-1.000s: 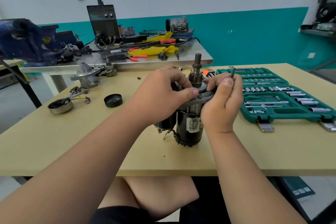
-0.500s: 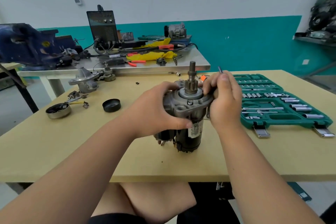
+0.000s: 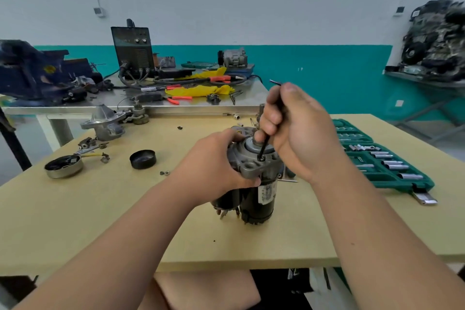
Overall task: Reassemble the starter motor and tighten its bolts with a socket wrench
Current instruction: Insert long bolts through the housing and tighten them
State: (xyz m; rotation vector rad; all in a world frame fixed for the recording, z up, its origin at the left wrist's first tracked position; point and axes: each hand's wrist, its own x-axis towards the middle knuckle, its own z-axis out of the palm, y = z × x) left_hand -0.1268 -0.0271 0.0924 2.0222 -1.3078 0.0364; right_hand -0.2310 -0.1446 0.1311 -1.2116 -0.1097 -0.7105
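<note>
Left hand (image 3: 214,171) is clamped round the starter motor (image 3: 256,184), fingers wrapped over the grey nose housing and thumb hooked under its flange. The motor stands upright on the wooden table (image 3: 100,209), black body down and shaft end up, right in the middle of the view.

Right hand (image 3: 299,133) sits directly above the motor with its fingers curled tight round a thin dark L-shaped key (image 3: 264,146). The long arm runs down out of the fist and its tip meets a hole in the motor's flange, on the side nearest the camera. The short bent arm pokes out above the knuckles. Whether the tip is seated in a bolt head I cannot tell.

Right of the motor, partly behind the right forearm, lies an open green socket case (image 3: 417,184) – rows of shiny sockets showing in its trays.

Left of the motor there is a black round cap (image 3: 142,158), and further left a shallow metal end cover (image 3: 64,166) with small parts just beside it. Beyond those, left and behind the motor, stands a cast aluminium housing (image 3: 104,123).

Behind the motor runs a steel bench (image 3: 251,93) carrying a yellow cloth (image 3: 201,89), a dark welder box (image 3: 133,50) and, far left, a blue vise (image 3: 27,73).
</note>
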